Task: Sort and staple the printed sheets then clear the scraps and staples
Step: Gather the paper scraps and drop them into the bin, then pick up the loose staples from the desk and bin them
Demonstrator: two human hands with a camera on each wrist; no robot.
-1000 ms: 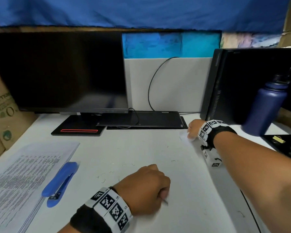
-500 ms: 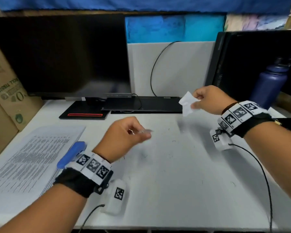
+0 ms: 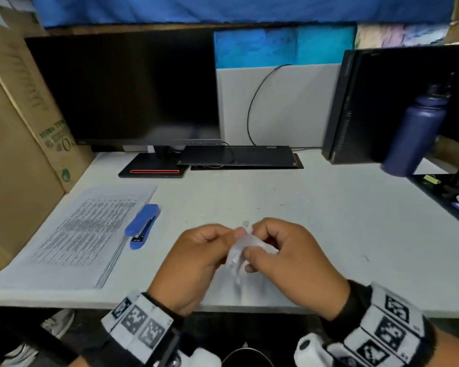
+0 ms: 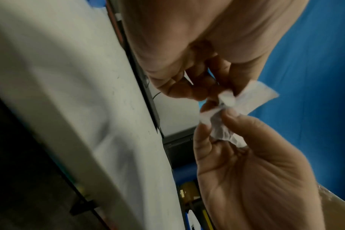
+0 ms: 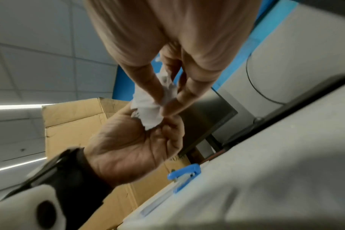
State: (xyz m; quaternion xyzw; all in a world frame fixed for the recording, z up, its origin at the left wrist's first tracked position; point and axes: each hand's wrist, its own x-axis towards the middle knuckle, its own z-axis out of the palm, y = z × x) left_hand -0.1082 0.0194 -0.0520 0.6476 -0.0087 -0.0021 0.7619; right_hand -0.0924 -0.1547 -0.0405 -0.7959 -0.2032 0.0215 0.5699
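A crumpled white paper scrap (image 3: 237,251) hangs just above the desk's front edge, held between both hands. My left hand (image 3: 232,234) pinches its upper left part and my right hand (image 3: 249,251) pinches it from the right. In the left wrist view the scrap (image 4: 225,126) is squeezed between my left fingertips (image 4: 189,90) and my right thumb (image 4: 238,119). In the right wrist view the scrap (image 5: 148,109) bunches between both hands. The printed sheets (image 3: 90,234) lie stacked at the left, with the blue stapler (image 3: 143,225) lying on their right edge. Loose staples (image 3: 281,205) dot the desk.
A dark monitor (image 3: 133,91) and its base (image 3: 154,172) stand at the back, with a flat black device (image 3: 239,156) beside it. A PC tower (image 3: 398,102) and a navy bottle (image 3: 416,128) stand at the right. Cardboard boxes (image 3: 19,144) line the left.
My right hand lifted the scrap from the back of the desk and carried it toward me. My left hand rose off the desk and met it, so both now grip the scrap.
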